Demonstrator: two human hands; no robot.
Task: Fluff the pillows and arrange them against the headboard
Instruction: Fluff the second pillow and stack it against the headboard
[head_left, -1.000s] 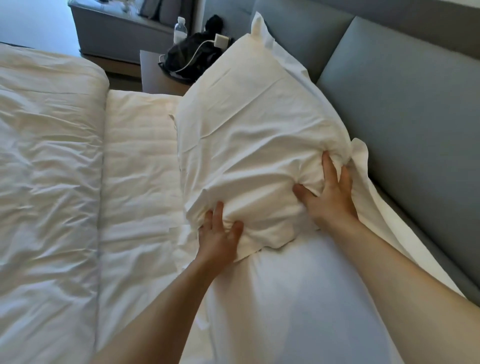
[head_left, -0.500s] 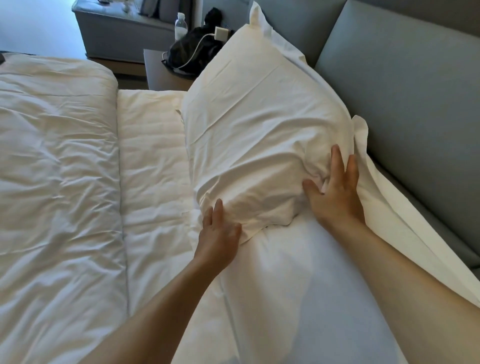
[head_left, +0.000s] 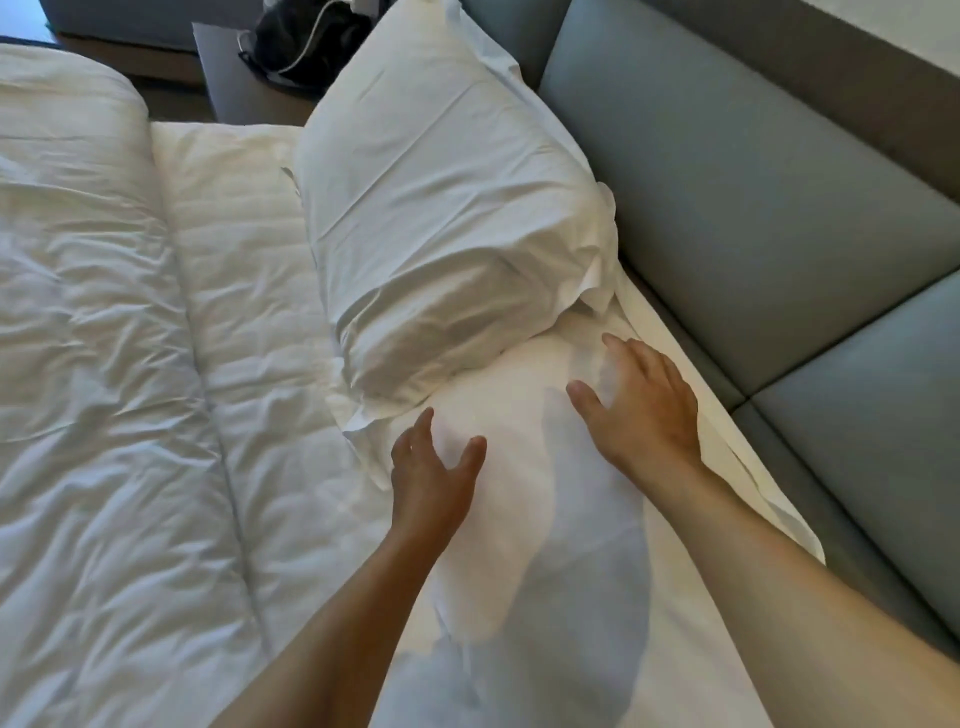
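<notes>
A plump white pillow (head_left: 441, 208) lies against the grey padded headboard (head_left: 753, 218), its long side running along the panels and its near end, creased and bunched, pointing toward the person. That near end overlaps a second pillow (head_left: 545, 545), flatter and smoother, which lies closer to the person and also runs along the foot of the headboard, its loose case edge reaching into the gap beside the panels. Both hands are over this second pillow, just short of the plump one's bunched end. The left hand (head_left: 434, 467) is on the side away from the headboard, its fingers (head_left: 421, 426) spread and loose, gripping nothing; whether the palm presses the fabric cannot be told. The right hand (head_left: 644, 410) is on the side nearer the headboard, likewise slack with fingers splayed and released, its tips close to the plump pillow's folded corner but apart from it. Farther from the headboard than the pillows lies a strip of quilted mattress pad (head_left: 234, 249), and beyond that a thick rumpled white duvet (head_left: 88, 338) folded back in a roll. Past the plump pillow's far end, beside the headboard, a worktop (head_left: 244, 98) carries a black bag (head_left: 306, 41) with a white cable draped across it.
</notes>
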